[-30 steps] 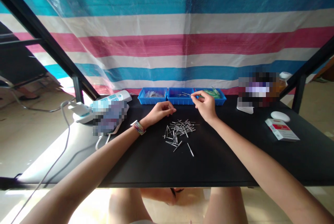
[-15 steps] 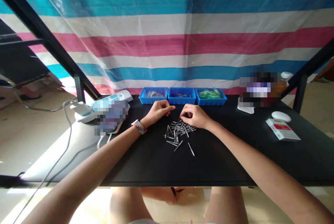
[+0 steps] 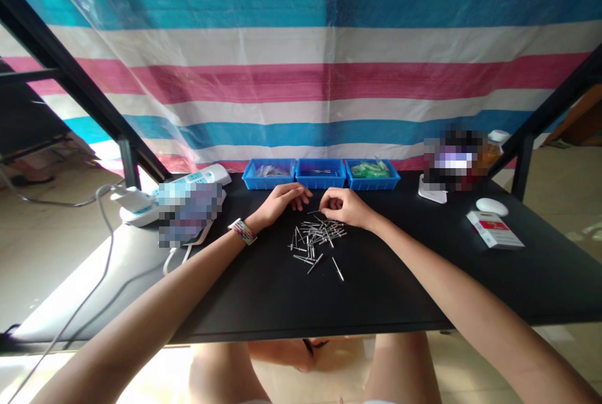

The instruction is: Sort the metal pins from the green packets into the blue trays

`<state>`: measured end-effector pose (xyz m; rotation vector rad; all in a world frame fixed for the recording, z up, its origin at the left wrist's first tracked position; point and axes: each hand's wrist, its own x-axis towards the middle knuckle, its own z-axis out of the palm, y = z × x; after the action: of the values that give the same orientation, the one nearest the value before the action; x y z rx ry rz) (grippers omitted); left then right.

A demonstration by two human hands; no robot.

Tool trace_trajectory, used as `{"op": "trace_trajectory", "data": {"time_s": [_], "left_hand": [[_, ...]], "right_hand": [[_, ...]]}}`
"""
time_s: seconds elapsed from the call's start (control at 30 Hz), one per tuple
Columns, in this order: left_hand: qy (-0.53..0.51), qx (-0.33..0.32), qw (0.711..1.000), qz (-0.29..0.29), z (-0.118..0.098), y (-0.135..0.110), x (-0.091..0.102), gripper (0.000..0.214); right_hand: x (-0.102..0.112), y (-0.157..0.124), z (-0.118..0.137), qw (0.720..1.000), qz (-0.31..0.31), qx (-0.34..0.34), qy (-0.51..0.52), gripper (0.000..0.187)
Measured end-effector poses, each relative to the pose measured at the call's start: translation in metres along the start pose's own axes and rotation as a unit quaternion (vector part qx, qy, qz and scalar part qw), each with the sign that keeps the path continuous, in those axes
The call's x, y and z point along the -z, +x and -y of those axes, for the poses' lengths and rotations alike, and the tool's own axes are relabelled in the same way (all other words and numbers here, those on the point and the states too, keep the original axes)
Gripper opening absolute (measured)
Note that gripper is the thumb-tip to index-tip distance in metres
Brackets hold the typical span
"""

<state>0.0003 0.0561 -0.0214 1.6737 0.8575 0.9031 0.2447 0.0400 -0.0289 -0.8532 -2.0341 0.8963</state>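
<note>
A loose pile of silver blind rivets (image 3: 320, 233) lies on the black table (image 3: 282, 303), with one rivet (image 3: 338, 269) apart at its near side. At the pile's far edge my right hand (image 3: 345, 207) has thumb and fingertips pinched on a single rivet (image 3: 313, 212), whose thin end points left. My left hand (image 3: 282, 202) rests just left of it, palm down, fingers apart and nothing seen in them. Behind the hands stand three blue bins: the left bin (image 3: 269, 183) with clear plastic bags, the middle bin (image 3: 320, 182) with a few rivets, the right bin (image 3: 373, 183) with green packets.
To the left are a white power strip (image 3: 214, 175), a blurred device and a cable (image 3: 110, 234). On the right lie a red-and-white box (image 3: 496, 231), a white oval object (image 3: 491, 206) and a blurred item on a stand. A striped sheet (image 3: 235, 90) hangs behind.
My left fingers have loosened from a closed shape and spread. A rivet now shows projecting from my right fingertips. The whole view has shifted slightly.
</note>
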Motion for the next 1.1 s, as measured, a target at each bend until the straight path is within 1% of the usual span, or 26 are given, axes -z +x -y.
{"op": "trace_trajectory", "data": {"time_s": [0.07, 0.13, 0.2, 0.3, 0.53, 0.73, 0.83, 0.93, 1.1], "left_hand": [[0.021, 0.001, 1.0, 0.023, -0.001, 0.0, 0.0, 0.05], [0.035, 0.005, 0.999, 0.04, -0.002, 0.0, -0.001, 0.052], [0.042, 0.01, 0.998, 0.046, -0.002, 0.0, -0.001, 0.051], [0.039, 0.017, 0.998, 0.043, -0.001, 0.0, -0.002, 0.048], [0.035, 0.026, 0.998, 0.038, 0.0, 0.0, -0.002, 0.044], [0.041, 0.012, 0.998, 0.05, 0.001, 0.001, -0.001, 0.042], [0.038, 0.005, 0.998, 0.045, 0.002, 0.002, -0.001, 0.04], [0.029, -0.002, 0.999, 0.032, 0.004, 0.002, -0.001, 0.038], [0.017, -0.006, 1.0, 0.017, 0.004, 0.001, 0.0, 0.035]], "right_hand": [[0.001, 0.002, -0.001, 0.997, -0.028, -0.038, 0.063, 0.01], [0.002, 0.003, -0.002, 0.991, -0.063, -0.056, 0.102, 0.015], [0.001, 0.003, -0.002, 0.987, -0.093, -0.06, 0.12, 0.017], [-0.001, 0.003, -0.001, 0.984, -0.113, -0.06, 0.123, 0.018], [-0.006, 0.002, -0.003, 0.98, -0.114, -0.077, 0.142, 0.017], [-0.01, 0.001, -0.008, 0.979, -0.114, -0.079, 0.15, 0.017], [-0.01, 0.001, -0.008, 0.978, -0.118, -0.083, 0.153, 0.018], [-0.011, 0.002, -0.005, 0.976, -0.118, -0.087, 0.161, 0.021], [-0.01, 0.003, 0.002, 0.966, -0.123, -0.104, 0.204, 0.033]]}}
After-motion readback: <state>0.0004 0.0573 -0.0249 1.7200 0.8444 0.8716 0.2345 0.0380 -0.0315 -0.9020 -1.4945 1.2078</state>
